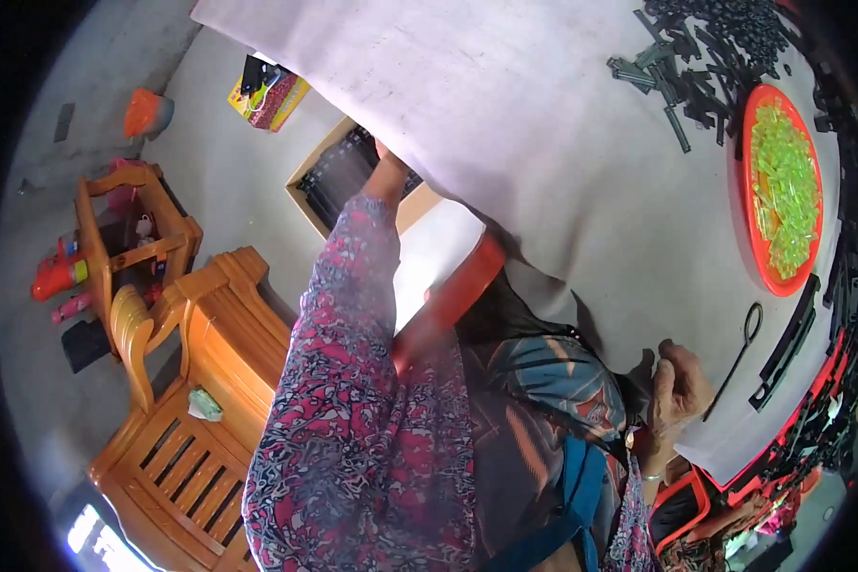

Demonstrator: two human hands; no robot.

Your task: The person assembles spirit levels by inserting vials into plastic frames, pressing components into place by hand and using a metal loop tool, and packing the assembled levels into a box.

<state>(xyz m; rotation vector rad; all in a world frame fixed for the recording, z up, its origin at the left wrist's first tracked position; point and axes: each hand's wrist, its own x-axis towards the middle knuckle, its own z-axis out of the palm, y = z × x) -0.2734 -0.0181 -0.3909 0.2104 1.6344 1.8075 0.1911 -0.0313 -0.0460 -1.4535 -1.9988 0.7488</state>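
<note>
My left arm, in a patterned sleeve, reaches down past the edge of the cloth-covered table. At its end, my left hand is at an open cardboard box holding black strip-like parts. The table edge covers its fingers, so their grip is hidden. My right hand rests at the table's near right side with its fingers curled in; whether anything is inside them does not show. Close to it lie a thin dark tool with a looped handle and a long black strip.
A red tray of translucent yellow-green pieces stands at the right. Black parts are heaped at the far right. A wooden chair, a wooden stool and a colourful box are on the floor at left.
</note>
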